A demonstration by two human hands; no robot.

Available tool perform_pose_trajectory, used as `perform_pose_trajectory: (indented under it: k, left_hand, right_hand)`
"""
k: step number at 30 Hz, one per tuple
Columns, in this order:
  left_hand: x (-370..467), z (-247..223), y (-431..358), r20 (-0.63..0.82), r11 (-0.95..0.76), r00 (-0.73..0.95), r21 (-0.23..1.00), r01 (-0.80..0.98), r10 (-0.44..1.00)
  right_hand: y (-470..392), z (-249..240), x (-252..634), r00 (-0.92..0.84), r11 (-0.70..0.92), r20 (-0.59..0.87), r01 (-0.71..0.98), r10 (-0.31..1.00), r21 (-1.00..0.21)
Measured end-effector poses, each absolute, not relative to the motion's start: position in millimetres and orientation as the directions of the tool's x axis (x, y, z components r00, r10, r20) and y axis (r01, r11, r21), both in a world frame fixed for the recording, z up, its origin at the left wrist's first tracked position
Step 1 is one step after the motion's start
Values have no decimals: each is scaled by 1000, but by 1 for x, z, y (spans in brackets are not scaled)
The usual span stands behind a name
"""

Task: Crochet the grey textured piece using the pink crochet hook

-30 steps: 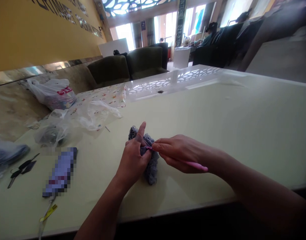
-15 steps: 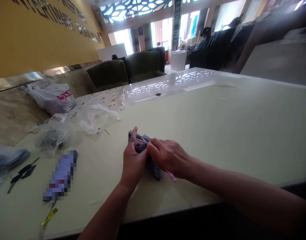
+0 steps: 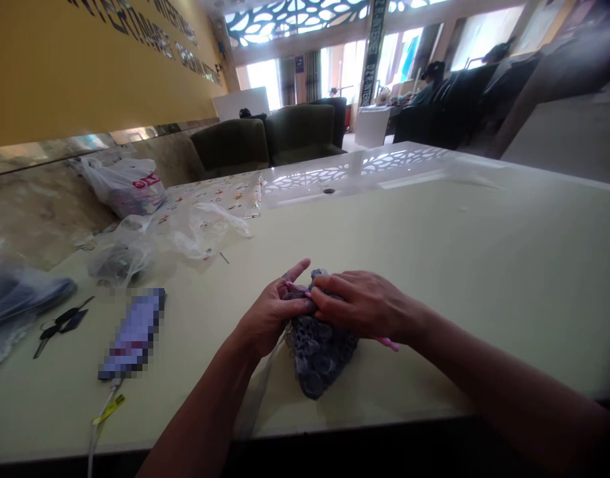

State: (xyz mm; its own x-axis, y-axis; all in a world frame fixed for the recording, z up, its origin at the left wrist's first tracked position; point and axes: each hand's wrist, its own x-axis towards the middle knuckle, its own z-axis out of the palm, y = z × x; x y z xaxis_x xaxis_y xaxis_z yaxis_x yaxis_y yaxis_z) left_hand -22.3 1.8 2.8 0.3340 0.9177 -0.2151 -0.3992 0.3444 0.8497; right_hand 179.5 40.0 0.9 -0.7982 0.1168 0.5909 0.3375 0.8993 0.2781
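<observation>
A grey piece of crochet work (image 3: 318, 355) with shiny, disc-like bits hangs between my hands over the table's near side. My left hand (image 3: 265, 313) grips its upper edge between thumb and fingers, the index finger stretched up with yarn across it. In my right hand (image 3: 367, 304) is a pink crochet hook (image 3: 388, 344); its end sticks out below the palm and its tip meets the work near my left thumb. The right fingers also rest on the top of the piece. Pale yarn trails down beneath my left wrist.
To the left lie a blurred-out blue phone-like object (image 3: 134, 332) with a white cable (image 3: 101, 415), keys (image 3: 63, 325), and clear plastic bags (image 3: 120, 255). A white carrier bag (image 3: 130, 186) stands by the wall. Dark green chairs (image 3: 299, 133) and a person (image 3: 434, 76) are beyond the table.
The crochet work has turned and dropped open, so more of its face shows below my hands. My left index finger now points further right. The view has shifted slightly.
</observation>
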Motion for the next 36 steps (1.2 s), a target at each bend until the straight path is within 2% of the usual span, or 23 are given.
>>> perform_pose_trajectory:
  k: [6,10,12,14,16,19,22,24,25,27,30,33,36]
  left_hand:
    - [-31,4,5,-194,290,266,873,-393,944]
    - [-34,7,7,-211,286,243,900,-330,947]
    - [-34,7,7,-217,280,227,913,-297,949]
    - [-33,7,7,-220,273,215,925,-264,952]
    - [-33,7,6,-210,256,203,939,-231,956]
    - [-34,6,6,-168,202,183,961,-190,969]
    - [-31,2,6,-115,159,219,968,-194,969]
    - [-27,-2,5,-79,142,257,961,-237,963]
    - [-23,-5,4,-59,131,267,957,-261,962]
    - [-17,-10,2,-18,97,263,951,-293,965]
    - [-11,-11,-1,39,23,234,967,-253,971]
    - [-14,-6,-2,114,-103,238,993,-57,965]
    - [-22,0,1,212,-243,147,942,233,966]
  right_hand:
    - [42,4,187,-765,876,635,372,103,306]
    - [43,4,190,-782,903,606,356,147,240]
    - [43,6,191,-782,928,600,331,168,171]
    - [43,12,194,-772,956,599,292,213,37]
    - [43,21,197,-768,960,576,212,278,-180]
    - [45,32,203,-786,860,503,69,359,-506]
    - [47,30,199,-761,755,489,0,426,-656]
    - [46,20,189,-702,766,547,-1,457,-642]
    - [46,13,183,-663,806,597,16,452,-592]
    - [44,0,171,-608,908,699,95,377,-407]
    - [41,-13,161,-528,924,759,175,380,-341]
    - [36,-11,164,-436,846,731,175,526,-504]
    - [32,0,171,-384,699,616,119,687,-705]
